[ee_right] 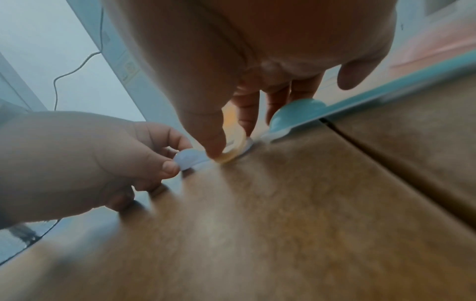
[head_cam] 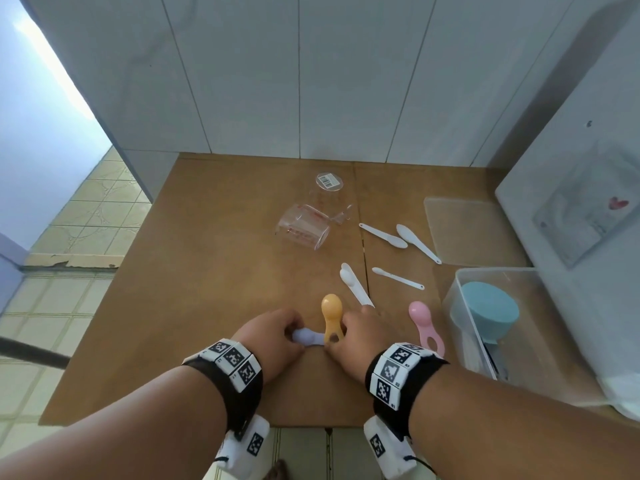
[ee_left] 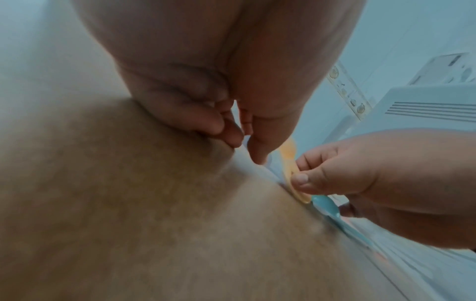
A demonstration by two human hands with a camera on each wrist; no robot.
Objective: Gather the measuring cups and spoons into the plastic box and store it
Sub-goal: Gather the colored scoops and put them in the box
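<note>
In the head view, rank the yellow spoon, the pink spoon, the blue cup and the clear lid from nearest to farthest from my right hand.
From the right hand:
1. Yellow spoon, pinched at its left edge.
2. Pink spoon, on the table to its right.
3. Blue cup, farther right, inside the plastic box.
4. Clear lid, far right corner.

A barcode sticker [head_cam: 329, 181] sits on the upturned base of a clear measuring cup [head_cam: 329, 194] near the tabletop's far edge, its digits, like the cups' red markings, too small to read.
</note>
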